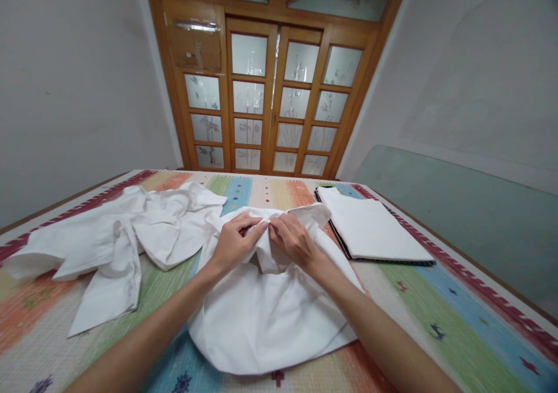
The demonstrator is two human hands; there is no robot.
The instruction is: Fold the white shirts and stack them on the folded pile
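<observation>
A bunched white cloth lies on the patterned table cover in front of me, its lower part spread in a rounded shape. My left hand pinches the gathered upper part of this cloth between thumb and fingers. Right beside it, my right hand grips the same cloth, fingers curled, the fingertips of both hands nearly touching. Folds rise and hang between and below the hands. Part of the cloth's far edge stands up behind my right hand.
Crumpled white cloths lie to the left. A flat folded white cloth rests on dark-edged material at the right. The striped table cover reaches toward wooden glazed doors. A pale green panel stands beyond the right edge.
</observation>
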